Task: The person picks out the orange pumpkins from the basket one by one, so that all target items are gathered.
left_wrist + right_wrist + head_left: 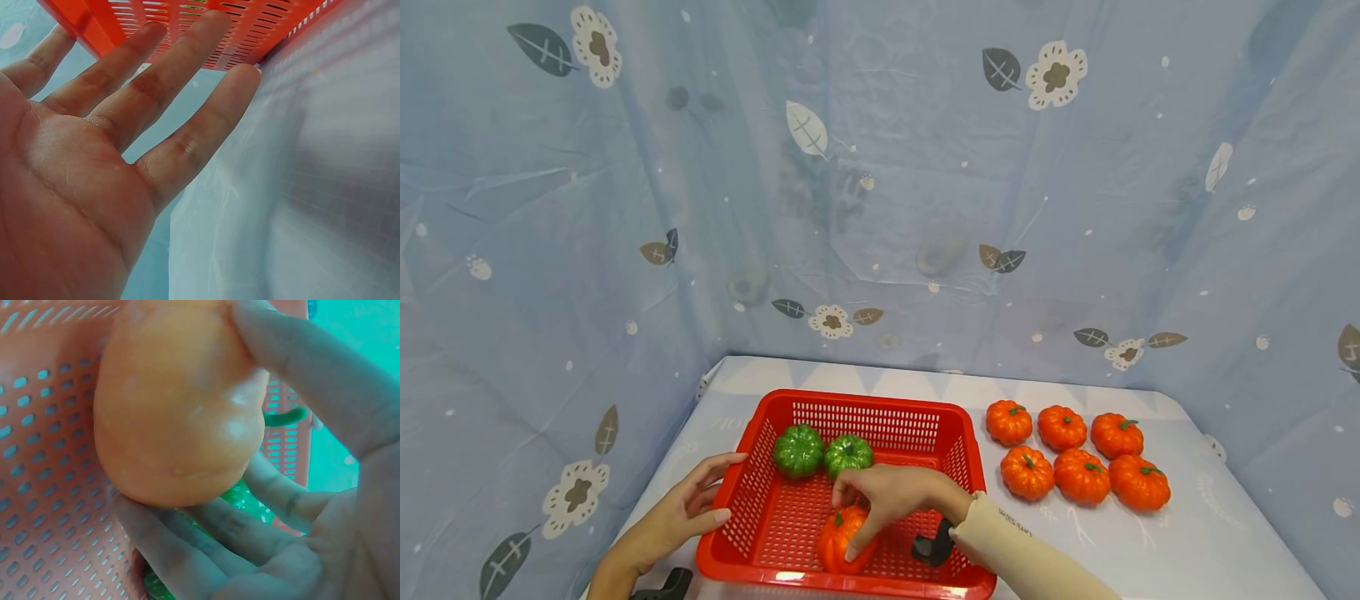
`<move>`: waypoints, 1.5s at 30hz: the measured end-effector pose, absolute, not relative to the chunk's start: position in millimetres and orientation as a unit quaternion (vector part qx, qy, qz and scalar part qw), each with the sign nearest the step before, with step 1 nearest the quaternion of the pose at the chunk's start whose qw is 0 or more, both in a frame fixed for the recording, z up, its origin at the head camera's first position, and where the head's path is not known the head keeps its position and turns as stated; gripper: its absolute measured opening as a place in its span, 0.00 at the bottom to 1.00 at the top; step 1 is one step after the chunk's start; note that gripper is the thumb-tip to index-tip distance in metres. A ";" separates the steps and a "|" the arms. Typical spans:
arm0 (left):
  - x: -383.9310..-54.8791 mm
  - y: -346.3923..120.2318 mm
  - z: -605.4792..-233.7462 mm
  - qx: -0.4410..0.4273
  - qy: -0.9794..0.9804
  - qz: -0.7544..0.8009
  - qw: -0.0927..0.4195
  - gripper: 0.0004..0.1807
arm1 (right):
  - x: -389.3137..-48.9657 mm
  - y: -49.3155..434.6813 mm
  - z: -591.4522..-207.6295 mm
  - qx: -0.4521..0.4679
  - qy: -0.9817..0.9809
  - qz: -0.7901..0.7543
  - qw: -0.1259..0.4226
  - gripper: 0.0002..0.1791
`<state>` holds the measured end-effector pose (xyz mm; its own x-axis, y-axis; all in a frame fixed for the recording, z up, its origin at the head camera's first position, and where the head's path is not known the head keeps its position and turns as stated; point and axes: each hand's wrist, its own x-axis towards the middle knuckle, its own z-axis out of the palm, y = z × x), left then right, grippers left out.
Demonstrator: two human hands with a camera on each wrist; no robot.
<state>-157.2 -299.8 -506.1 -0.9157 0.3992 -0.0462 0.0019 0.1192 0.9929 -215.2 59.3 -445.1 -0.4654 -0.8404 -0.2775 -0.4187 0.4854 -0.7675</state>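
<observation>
My right hand [886, 498] reaches into the red plastic basket [842, 577] and holds a small orange pumpkin [840, 542] between thumb and fingers. In the right wrist view the pumpkin [181, 412] fills the grip, its green stem pointing right. Two shiny green pumpkins [799, 451] sit at the basket's back left. At the basket's left side is my left hand [679, 510], its fingertips right by the rim and thumb near the wall. Seen in the left wrist view, the left hand's fingers [187, 144] are spread and nearly straight beside the slotted wall, with nothing in the palm.
Several orange pumpkins [1081, 477] stand in two rows on the white patterned table [1075, 546], right of the basket. A blue floral curtain [910, 208] rises behind the table and along its sides.
</observation>
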 end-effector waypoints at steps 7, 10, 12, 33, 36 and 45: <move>-157.0 -299.2 -505.5 0.135 0.735 0.647 0.152 0.37 | -217.9 62.7 -436.5 -0.427 0.820 -0.289 0.247 0.33; -157.1 -299.1 -505.5 0.132 0.733 0.649 0.154 0.37 | -220.1 67.2 -435.3 -0.423 0.829 -0.298 0.211 0.35; -157.4 -299.2 -505.8 0.130 0.733 0.650 0.154 0.36 | -221.1 71.5 -434.7 -0.418 0.831 -0.312 0.196 0.35; -157.7 -300.1 -504.6 0.139 0.732 0.648 0.159 0.36 | -214.9 147.6 -419.7 -0.325 0.838 -0.427 0.100 0.39; -158.0 -299.8 -504.7 0.140 0.733 0.647 0.157 0.35 | -212.0 160.9 -417.8 -0.302 0.844 -0.433 0.093 0.41; -157.6 -298.9 -505.2 0.137 0.741 0.640 0.150 0.35 | -201.5 196.0 -415.4 -0.286 0.841 -0.455 0.062 0.38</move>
<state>-157.6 -298.9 -505.2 -0.9172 0.3956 -0.0477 0.0108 0.1443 0.9895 -201.5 196.0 -415.4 -0.8292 -0.5367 0.1559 -0.4246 0.4235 -0.8002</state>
